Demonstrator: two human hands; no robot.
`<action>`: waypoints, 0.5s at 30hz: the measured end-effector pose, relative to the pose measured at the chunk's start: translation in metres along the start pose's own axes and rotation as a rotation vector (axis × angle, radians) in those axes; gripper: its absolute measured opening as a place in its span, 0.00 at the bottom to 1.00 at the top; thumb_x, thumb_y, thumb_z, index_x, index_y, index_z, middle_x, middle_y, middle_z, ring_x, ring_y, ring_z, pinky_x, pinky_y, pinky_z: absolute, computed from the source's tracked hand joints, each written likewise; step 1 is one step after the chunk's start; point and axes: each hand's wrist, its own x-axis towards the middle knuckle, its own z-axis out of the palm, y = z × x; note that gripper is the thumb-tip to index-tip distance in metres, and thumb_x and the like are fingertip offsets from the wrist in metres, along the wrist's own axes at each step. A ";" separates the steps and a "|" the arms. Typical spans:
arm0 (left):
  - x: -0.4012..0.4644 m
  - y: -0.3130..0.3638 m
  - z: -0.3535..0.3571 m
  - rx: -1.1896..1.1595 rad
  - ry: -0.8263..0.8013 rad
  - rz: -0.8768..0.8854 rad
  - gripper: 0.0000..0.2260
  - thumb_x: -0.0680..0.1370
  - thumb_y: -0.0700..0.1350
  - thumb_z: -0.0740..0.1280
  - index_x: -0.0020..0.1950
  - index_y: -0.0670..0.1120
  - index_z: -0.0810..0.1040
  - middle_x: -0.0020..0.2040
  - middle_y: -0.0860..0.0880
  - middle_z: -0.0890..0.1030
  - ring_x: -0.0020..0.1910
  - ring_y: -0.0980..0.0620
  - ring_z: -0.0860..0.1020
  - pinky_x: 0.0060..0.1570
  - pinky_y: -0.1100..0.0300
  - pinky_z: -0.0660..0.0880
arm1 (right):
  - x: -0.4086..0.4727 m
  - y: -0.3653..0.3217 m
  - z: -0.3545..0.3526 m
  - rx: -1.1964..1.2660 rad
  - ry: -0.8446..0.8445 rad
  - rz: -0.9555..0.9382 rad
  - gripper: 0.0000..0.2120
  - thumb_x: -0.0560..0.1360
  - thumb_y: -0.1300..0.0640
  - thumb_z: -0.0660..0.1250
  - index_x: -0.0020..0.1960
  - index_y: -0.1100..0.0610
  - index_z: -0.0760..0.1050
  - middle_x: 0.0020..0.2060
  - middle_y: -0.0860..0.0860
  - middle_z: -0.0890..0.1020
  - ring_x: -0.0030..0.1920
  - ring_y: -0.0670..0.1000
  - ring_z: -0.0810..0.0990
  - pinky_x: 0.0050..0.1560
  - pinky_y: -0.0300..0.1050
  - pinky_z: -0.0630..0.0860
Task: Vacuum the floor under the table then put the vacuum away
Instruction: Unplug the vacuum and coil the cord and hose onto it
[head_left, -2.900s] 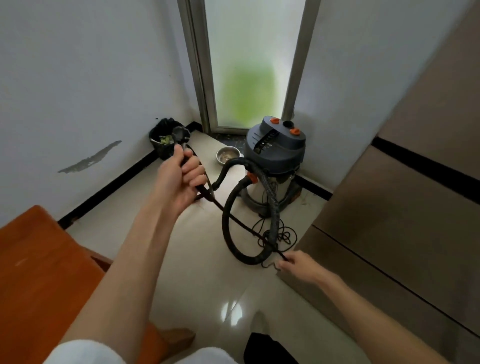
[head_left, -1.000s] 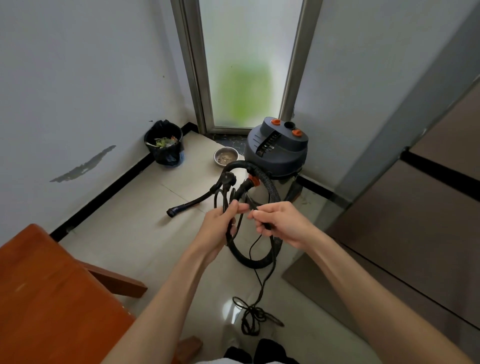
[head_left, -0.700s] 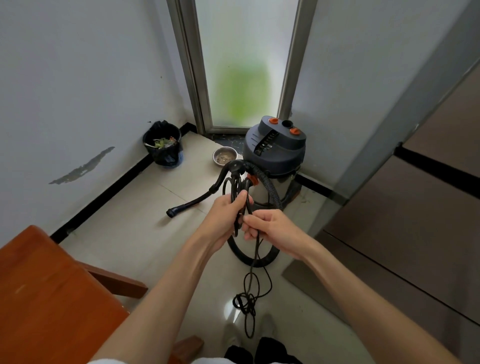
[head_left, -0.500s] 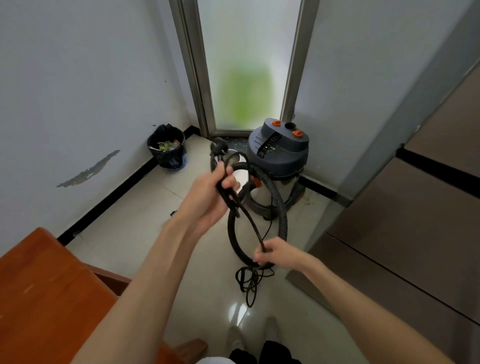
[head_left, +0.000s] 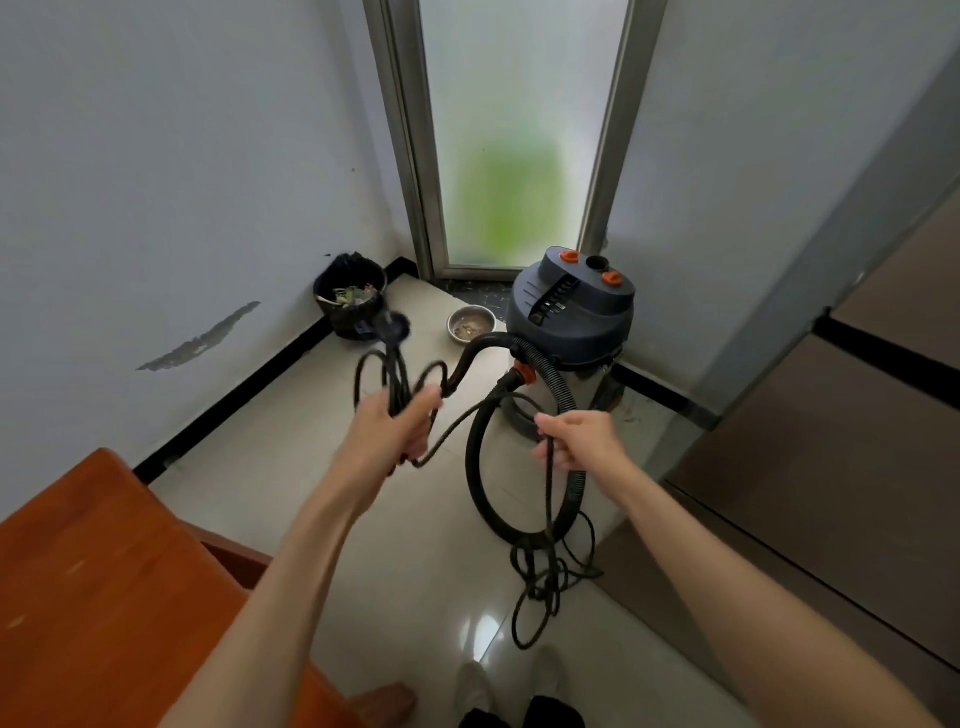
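The grey canister vacuum (head_left: 569, 312) with orange caps stands in the corner by the frosted glass door. Its ribbed black hose (head_left: 480, 467) loops down to the floor in front of it. My left hand (head_left: 392, 434) grips several coils of the black power cord (head_left: 397, 371), with the plug (head_left: 393, 326) sticking up above them. My right hand (head_left: 574, 441) holds a run of the same cord, which hangs down to a tangled pile (head_left: 543, 577) on the floor.
A black bin (head_left: 350, 299) with scraps and a metal bowl (head_left: 471, 325) sit by the door. An orange wooden table (head_left: 98, 597) fills the lower left. A brown cabinet (head_left: 831, 493) stands on the right. My feet (head_left: 511, 686) are on the tiled floor.
Both hands have kept winding the cord: they met, then drew apart again. My left hand now holds more coils, and the loose pile on the floor has shifted closer.
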 end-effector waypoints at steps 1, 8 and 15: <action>-0.002 -0.012 0.005 0.055 -0.004 -0.030 0.11 0.80 0.43 0.62 0.38 0.43 0.73 0.26 0.52 0.66 0.24 0.55 0.63 0.26 0.63 0.61 | -0.007 -0.015 0.000 0.063 -0.038 0.009 0.09 0.77 0.56 0.66 0.43 0.62 0.77 0.32 0.55 0.83 0.31 0.49 0.82 0.29 0.36 0.76; -0.022 -0.041 0.056 0.130 -0.197 -0.146 0.10 0.78 0.50 0.64 0.47 0.47 0.83 0.29 0.57 0.72 0.27 0.59 0.67 0.27 0.68 0.64 | -0.032 -0.067 0.006 0.213 -0.080 0.041 0.09 0.76 0.59 0.66 0.48 0.65 0.79 0.31 0.56 0.84 0.29 0.45 0.82 0.32 0.34 0.76; -0.014 -0.022 0.067 -0.006 -0.209 -0.054 0.12 0.81 0.45 0.60 0.41 0.44 0.78 0.30 0.50 0.74 0.30 0.56 0.68 0.33 0.65 0.65 | -0.029 -0.053 0.002 0.036 0.094 -0.176 0.12 0.77 0.54 0.65 0.38 0.56 0.80 0.34 0.48 0.82 0.39 0.44 0.79 0.48 0.41 0.73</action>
